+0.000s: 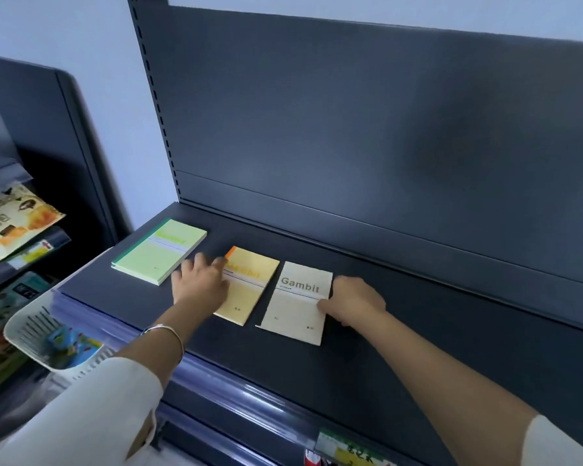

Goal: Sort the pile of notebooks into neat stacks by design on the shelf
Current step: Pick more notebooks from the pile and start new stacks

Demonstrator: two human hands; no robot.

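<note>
Three lots of notebooks lie in a row on the dark grey shelf [401, 331], all flat with their covers up. The green stack [159, 252] is several notebooks thick and has a darker green spine. It sits towards the shelf's nine o'clock end, apart from the other two. At about four o'clock from it lies the orange notebook [253, 287], pale yellow with an orange spine strip. Just beside that, at three o'clock, lies the cream notebook [297, 311], printed "Gambit". The two are close but not touching. How many copies lie under either cover cannot be told.

The left grip [201, 280], a bare hand, is released. Its fingers are spread and straight, and it rests on the nine o'clock edge of the orange notebook, with one fingertip near the orange spine corner. A thin bracelet [165, 331] circles that wrist above a white sleeve [91, 415].

The right grip [354, 301] grasps the cream notebook at its three o'clock edge. The thumb lies on the cover and the other fingers curl at the side.

At the frame's eight o'clock a white slatted basket [27, 334] hangs below the shelf front. Printed packets [11, 223] lean on a neighbouring rack at nine o'clock. A green and yellow price label [347, 454] sits on the shelf's front rail at six o'clock.
</note>
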